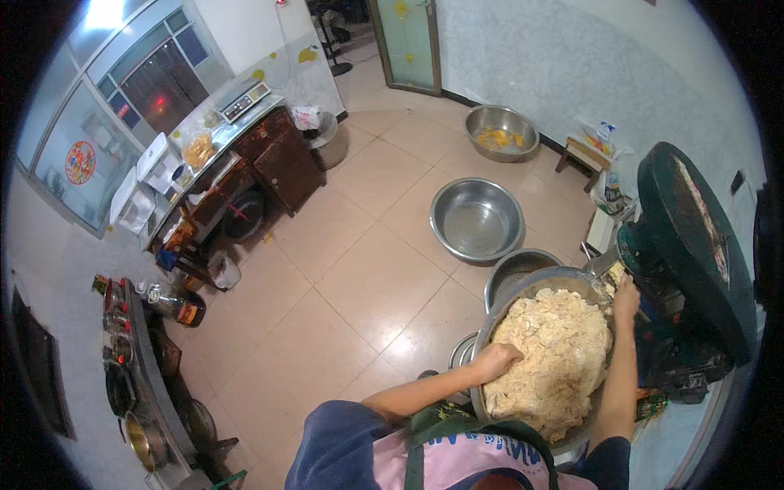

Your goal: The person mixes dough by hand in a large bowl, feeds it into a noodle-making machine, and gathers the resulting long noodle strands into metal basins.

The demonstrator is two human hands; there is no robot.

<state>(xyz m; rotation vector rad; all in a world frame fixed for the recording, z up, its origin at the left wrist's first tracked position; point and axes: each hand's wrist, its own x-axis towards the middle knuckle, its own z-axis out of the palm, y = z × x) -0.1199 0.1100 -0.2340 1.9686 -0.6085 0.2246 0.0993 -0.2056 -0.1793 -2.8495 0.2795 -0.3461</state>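
A big metal bowl (599, 384) at the lower right holds a large mass of pale, crumbly dough (547, 359). My left hand (498, 359) rests on the dough's left side, fingers curled into it. My right hand (625, 294) is at the back right, beside the metal outlet (603, 265) of a dark green machine (702, 253); its fingers are closed, but what they hold is unclear. Some pale dough (614, 272) sits in the outlet just beyond my right fingers.
Metal basins (476, 216) stand on the tiled floor (367, 237), one (500, 147) with yellow pieces in it. A cabinet counter (286, 167) with a scale (243, 104) is at back left, a stove bench (167, 392) at lower left, a small stool (584, 155) by the wall, a doorway (404, 45) at back.
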